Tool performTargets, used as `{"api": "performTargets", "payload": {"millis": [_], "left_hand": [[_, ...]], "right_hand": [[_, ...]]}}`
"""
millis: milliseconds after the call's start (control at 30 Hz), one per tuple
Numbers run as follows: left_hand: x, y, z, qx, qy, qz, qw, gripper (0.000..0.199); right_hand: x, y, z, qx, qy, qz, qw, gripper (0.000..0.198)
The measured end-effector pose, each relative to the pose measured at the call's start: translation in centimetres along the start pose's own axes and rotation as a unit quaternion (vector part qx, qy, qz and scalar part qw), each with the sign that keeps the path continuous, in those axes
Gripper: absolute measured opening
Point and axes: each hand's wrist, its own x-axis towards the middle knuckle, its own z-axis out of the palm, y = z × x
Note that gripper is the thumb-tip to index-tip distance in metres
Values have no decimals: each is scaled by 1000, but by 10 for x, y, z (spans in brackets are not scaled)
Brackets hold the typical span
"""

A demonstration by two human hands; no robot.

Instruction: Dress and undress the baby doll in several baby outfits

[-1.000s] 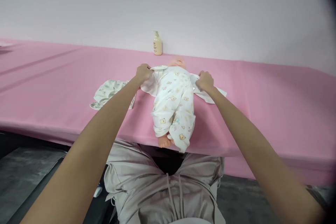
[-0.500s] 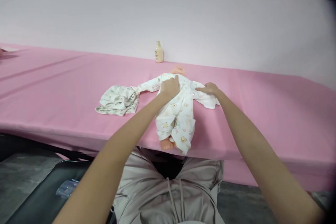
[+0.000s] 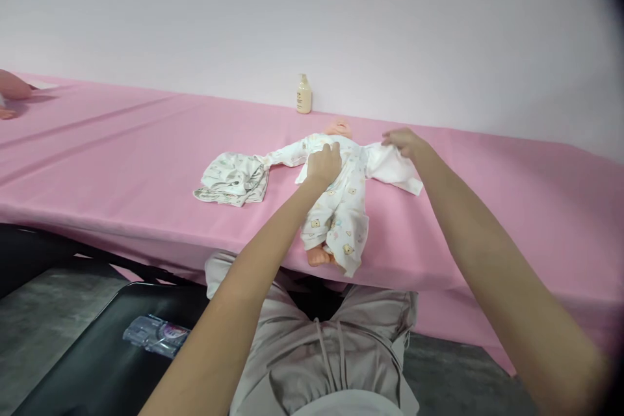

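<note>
A doll (image 3: 341,127) lies on its back on the pink-covered table, in a white long-sleeved baby romper (image 3: 348,208) with small bear prints. The legs hang toward the near edge and one bare foot (image 3: 318,256) pokes out. My left hand (image 3: 325,166) rests on the doll's chest, its fingers curled in on the front of the romper. Off to the right of the chest, a white sleeve or flap (image 3: 392,166) lies spread on the table. Over its upper edge is my right hand (image 3: 405,142), fingers stretched out and slightly blurred; whether it touches the cloth is unclear.
Folded patterned cloth (image 3: 233,179) lies left of the doll by the sleeve's end. A pump bottle (image 3: 303,95) stands against the white back panel (image 3: 195,26). Part of another doll (image 3: 13,86) shows far left. A clear plastic bottle (image 3: 156,335) lies on the black chair (image 3: 97,364).
My right hand has moved up and away from the white cloth, which now lies wider to the right. My left hand stays on the chest. The view has shifted slightly.
</note>
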Motion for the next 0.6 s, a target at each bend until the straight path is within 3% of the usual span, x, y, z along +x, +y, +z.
{"api": "performTargets", "payload": {"millis": [133, 233, 300, 367, 467, 600], "left_hand": [[1, -2, 2, -2, 13, 3, 1000, 39], [1, -5, 4, -15, 0, -6, 1000, 41], [1, -6, 5, -27, -10, -10, 1000, 40], [0, -7, 6, -27, -4, -13, 1000, 40], [-1, -7, 7, -16, 20, -12, 1000, 40], [-2, -7, 7, -17, 25, -7, 1000, 40]], "right_hand": [[-1, -71, 23, 113, -61, -21, 992, 27], [-10, -106, 45, 306, -140, -109, 935, 20], [-16, -114, 55, 340, -145, -127, 921, 17], [-18, -113, 61, 279, -137, -110, 944, 16], [-15, -97, 67, 97, -78, -88, 988, 12], [-6, -75, 80, -98, -38, -120, 987, 16]]}}
